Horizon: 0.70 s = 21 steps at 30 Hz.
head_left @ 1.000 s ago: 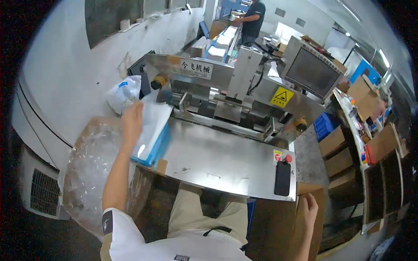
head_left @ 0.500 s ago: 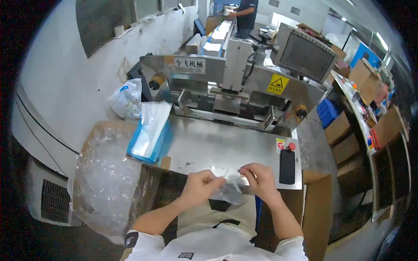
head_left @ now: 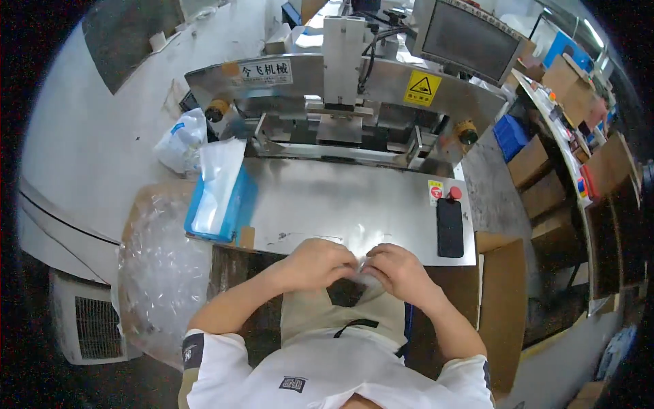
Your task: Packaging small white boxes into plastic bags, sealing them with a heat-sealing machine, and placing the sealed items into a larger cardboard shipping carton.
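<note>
Centrally, at the near edge of the steel worktable (head_left: 354, 198), a small clear plastic bag (head_left: 364, 267) is pinched between both hands. The left hand (head_left: 319, 262) is curled nearly closed, fingers bent onto the bag's left side; the right hand (head_left: 400, 271) is likewise curled, fingertips meeting the left's over the film. Bag detail is mostly hidden by the knuckles. A black phone (head_left: 449, 227) is laid flat on the table's right side, just below a red button (head_left: 455, 193). At the table's left edge a blue box w/ clear bags (head_left: 219, 198) is set. A large sack of clear plastic (head_left: 163, 273) is seen beside the left forearm. A sealing machine (head_left: 340, 88) is mounted behind the table.
</note>
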Each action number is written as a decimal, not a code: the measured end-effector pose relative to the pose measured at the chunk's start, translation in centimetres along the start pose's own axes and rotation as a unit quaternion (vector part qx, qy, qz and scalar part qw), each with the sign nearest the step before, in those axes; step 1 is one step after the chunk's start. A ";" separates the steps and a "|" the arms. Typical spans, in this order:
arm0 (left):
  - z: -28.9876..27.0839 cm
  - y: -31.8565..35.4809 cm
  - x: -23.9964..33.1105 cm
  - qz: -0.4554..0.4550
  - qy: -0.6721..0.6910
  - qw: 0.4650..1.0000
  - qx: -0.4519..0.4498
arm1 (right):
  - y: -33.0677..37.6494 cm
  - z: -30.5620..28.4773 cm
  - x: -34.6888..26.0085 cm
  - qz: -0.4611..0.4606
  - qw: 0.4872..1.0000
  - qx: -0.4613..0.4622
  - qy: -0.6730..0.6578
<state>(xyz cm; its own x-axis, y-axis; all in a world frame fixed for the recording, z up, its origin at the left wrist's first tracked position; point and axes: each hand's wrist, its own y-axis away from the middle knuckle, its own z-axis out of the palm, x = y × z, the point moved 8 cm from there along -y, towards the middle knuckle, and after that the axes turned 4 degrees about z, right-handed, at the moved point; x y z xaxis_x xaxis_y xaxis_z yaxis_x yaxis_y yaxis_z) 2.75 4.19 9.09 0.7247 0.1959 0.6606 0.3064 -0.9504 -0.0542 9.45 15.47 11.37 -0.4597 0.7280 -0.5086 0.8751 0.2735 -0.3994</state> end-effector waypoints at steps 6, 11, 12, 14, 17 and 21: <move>-0.9 3.9 1.9 -0.037 -0.023 0.988 -0.146 | 2.6 1.3 -1.3 0.036 0.944 -0.245 -0.219; 0.4 6.7 0.3 -0.100 0.095 0.965 -0.225 | 3.3 3.1 -0.5 0.046 0.914 -0.333 -0.227; -0.3 6.2 -2.9 -0.130 0.052 0.970 -0.199 | 2.3 4.2 2.9 0.064 0.934 -0.312 -0.159; -2.9 3.5 -8.1 -0.187 0.015 0.974 -0.128 | -2.1 3.5 8.3 0.046 0.968 -0.193 -0.151; -5.6 -1.3 -15.1 -0.149 0.040 0.985 -0.077 | -8.1 4.1 14.5 0.094 0.964 -0.144 -0.204; -9.9 -7.9 -26.5 -0.158 0.142 0.977 -0.018 | -13.4 5.9 24.3 0.212 0.965 -0.104 -0.113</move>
<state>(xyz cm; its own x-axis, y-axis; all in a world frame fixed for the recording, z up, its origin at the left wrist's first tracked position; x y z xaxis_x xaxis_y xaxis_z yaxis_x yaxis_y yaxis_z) -25.02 4.13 -0.54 0.3959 0.4114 0.8210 0.4619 -0.8619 0.2092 -14.31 25.74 -0.15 -0.0547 0.6534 -0.7551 0.9925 0.1183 0.0305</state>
